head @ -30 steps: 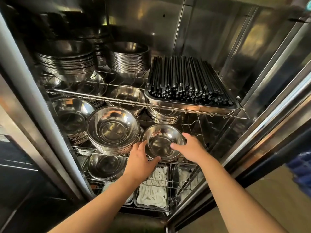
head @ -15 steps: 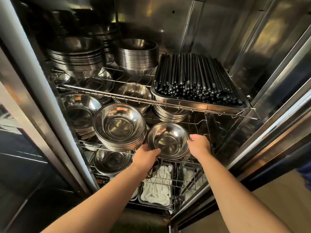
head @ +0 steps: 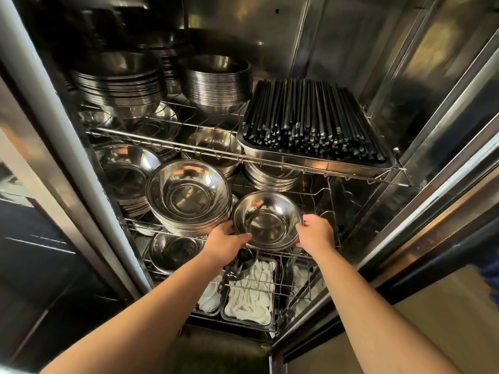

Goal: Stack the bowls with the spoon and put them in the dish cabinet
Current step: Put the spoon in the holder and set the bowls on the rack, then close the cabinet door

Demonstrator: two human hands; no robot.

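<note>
A small stack of steel bowls (head: pixel 266 221) sits at the front right of the middle wire shelf (head: pixel 318 253) in the open dish cabinet. My left hand (head: pixel 225 242) grips the stack's near-left rim. My right hand (head: pixel 314 233) grips its right rim. The top bowl is empty. A dark metal spoon or ladle (head: pixel 239 264) shows just below my left hand; I cannot tell whether the hand holds it or it lies on the shelf below.
A taller stack of larger bowls (head: pixel 189 195) touches the small stack on its left. The upper shelf carries a tray of black chopsticks (head: pixel 310 125) and more bowl stacks (head: pixel 218 82). Trays of white spoons (head: pixel 251 298) lie on the bottom shelf. The cabinet's door frame (head: pixel 421 201) stands at the right.
Both hands went from resting over the bowl stack's rim to gripping its sides, and the stack sits slightly deeper on the shelf. My view has moved closer to the cabinet.
</note>
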